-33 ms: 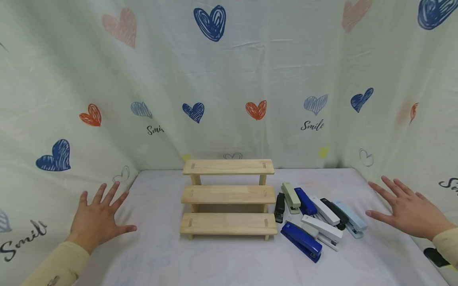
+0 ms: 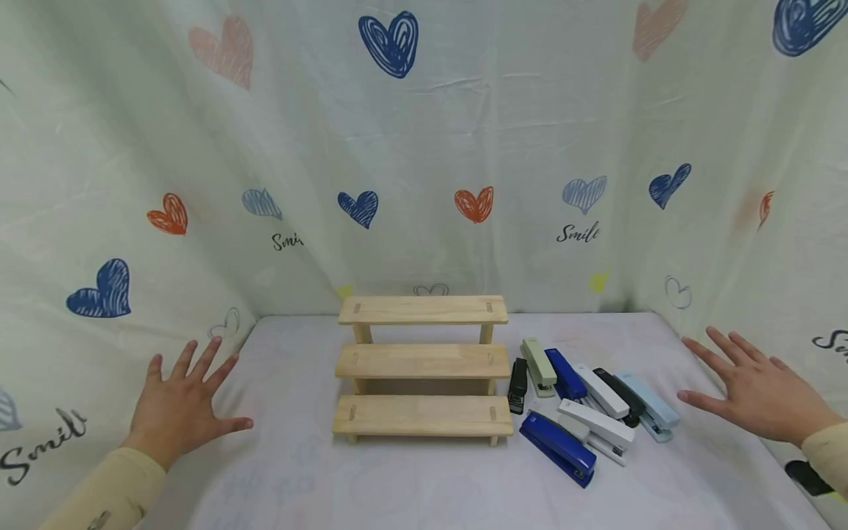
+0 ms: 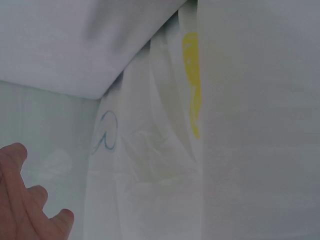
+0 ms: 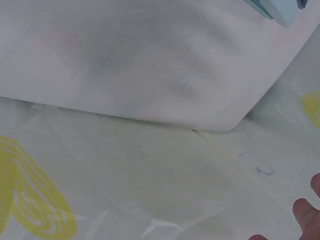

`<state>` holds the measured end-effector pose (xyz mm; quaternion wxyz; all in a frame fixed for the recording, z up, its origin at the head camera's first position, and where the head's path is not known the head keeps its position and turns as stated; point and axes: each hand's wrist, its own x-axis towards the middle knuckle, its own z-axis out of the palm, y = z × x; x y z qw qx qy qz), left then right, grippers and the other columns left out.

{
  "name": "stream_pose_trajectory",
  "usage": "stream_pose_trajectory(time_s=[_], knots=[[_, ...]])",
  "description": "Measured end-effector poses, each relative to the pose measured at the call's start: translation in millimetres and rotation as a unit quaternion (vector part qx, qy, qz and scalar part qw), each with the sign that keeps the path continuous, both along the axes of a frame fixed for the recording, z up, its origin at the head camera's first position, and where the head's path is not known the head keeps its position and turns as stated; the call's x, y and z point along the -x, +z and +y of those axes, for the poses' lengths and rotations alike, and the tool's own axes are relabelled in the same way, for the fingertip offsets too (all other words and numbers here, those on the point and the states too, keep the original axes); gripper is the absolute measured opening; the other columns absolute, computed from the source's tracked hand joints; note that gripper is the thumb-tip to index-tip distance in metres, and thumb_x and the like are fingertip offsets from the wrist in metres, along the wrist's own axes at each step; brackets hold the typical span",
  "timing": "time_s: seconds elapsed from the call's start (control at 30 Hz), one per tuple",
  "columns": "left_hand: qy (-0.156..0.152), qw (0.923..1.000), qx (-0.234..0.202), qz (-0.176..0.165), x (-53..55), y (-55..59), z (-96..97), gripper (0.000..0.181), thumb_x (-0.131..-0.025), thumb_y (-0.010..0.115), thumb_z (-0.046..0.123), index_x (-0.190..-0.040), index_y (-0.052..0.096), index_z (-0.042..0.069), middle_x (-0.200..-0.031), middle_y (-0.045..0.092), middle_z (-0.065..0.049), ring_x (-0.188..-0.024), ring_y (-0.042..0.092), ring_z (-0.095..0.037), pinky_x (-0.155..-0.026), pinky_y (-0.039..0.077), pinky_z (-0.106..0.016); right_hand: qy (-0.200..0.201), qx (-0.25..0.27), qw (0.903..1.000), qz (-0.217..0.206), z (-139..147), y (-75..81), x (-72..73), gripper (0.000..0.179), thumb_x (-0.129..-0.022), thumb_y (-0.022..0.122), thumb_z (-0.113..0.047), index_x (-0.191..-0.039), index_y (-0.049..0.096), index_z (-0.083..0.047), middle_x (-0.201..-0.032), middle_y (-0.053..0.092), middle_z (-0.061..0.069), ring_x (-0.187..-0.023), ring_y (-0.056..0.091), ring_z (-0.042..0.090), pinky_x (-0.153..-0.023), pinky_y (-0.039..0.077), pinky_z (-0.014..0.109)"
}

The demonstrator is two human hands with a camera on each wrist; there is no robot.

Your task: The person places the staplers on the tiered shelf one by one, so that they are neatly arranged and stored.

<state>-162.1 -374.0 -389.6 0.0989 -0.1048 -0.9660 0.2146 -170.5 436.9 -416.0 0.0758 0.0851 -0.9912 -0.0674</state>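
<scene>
My left hand (image 2: 179, 405) is held over the table's left edge with its fingers spread, touching nothing. On the opposite side my right hand (image 2: 762, 383) hovers near the right edge, fingers also spread and holding nothing. Closest to it lies a light blue stapler (image 2: 651, 406). Several more staplers are grouped to its left: a black one (image 2: 623, 396), a white one (image 2: 596, 425), a blue one (image 2: 559, 447), a pale green one (image 2: 539, 366) and a small black one (image 2: 518, 385) among them. A three-tier wooden stand (image 2: 422, 361) stands mid-table; its shelves bear nothing.
A white cloth covers the table (image 2: 285, 471). Behind and at both sides hangs a curtain (image 2: 424, 132) printed with hearts. The right wrist view catches part of the light blue stapler (image 4: 281, 10) at its top edge.
</scene>
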Motion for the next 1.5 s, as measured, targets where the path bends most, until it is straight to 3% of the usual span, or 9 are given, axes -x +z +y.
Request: stream_pose_trajectory(time_s=[0.47, 0.7, 0.97, 1.23, 1.5], knots=[[0.017, 0.9998, 0.002, -0.009, -0.7, 2.1, 0.6, 0.119, -0.064, 0.046, 0.097, -0.142, 0.055, 0.008, -0.153, 0.034, -0.029, -0.136, 0.027, -0.056, -0.103, 0.009, -0.077, -0.003, 0.007, 0.9999, -0.011, 0.0, 2.2, 0.4, 0.112, -0.083, 0.061, -0.073, -0.16, 0.007, -0.011, -0.156, 0.011, 0.036, -0.137, 0.012, 0.059, -0.093, 0.015, 0.081], [0.026, 0.9994, -0.014, -0.016, -4.6, 2.4, 1.2, 0.119, -0.065, 0.046, 0.097, -0.143, 0.053, 0.007, -0.152, 0.034, -0.03, -0.135, 0.027, -0.057, -0.103, 0.013, -0.077, -0.001, 0.012, 0.9999, 0.006, -5.4, 3.5, 2.9, 0.113, -0.082, 0.062, -0.073, -0.16, 0.006, -0.013, -0.156, 0.013, 0.036, -0.136, 0.017, 0.059, -0.095, 0.017, 0.079], [0.044, 0.9941, -0.09, -0.041, -8.9, -5.8, 7.9, 0.114, -0.072, 0.049, 0.092, -0.145, 0.051, 0.005, -0.153, 0.03, -0.032, -0.135, 0.025, -0.059, -0.102, 0.011, -0.078, 0.008, 0.045, 0.9989, 0.005, -13.7, 0.1, 3.4, 0.112, -0.084, 0.064, -0.07, -0.161, 0.004, -0.014, -0.156, 0.014, 0.036, -0.136, 0.018, 0.058, -0.096, 0.021, 0.078], [0.048, 0.9822, -0.174, -0.053, -9.1, -25.4, 39.1, 0.111, -0.076, 0.047, 0.089, -0.149, 0.045, 0.006, -0.154, 0.027, -0.032, -0.135, 0.025, -0.058, -0.101, 0.017, -0.078, 0.004, 0.107, 0.9935, -0.039, -25.9, -3.2, 0.8, 0.102, -0.09, 0.062, -0.062, -0.161, 0.007, -0.013, -0.153, 0.017, 0.037, -0.13, 0.025, 0.061, -0.092, 0.026, 0.079], [0.005, 0.9651, -0.259, -0.036, -12.7, -50.3, 87.7, 0.103, -0.079, 0.055, 0.083, -0.151, 0.043, 0.01, -0.156, 0.029, -0.027, -0.136, 0.032, -0.052, -0.098, 0.03, -0.073, 0.005, 0.162, 0.9836, -0.08, -38.4, -9.3, -1.6, 0.092, -0.095, 0.058, -0.058, -0.161, 0.012, -0.015, -0.153, 0.019, 0.035, -0.127, 0.027, 0.063, -0.084, 0.032, 0.081]])
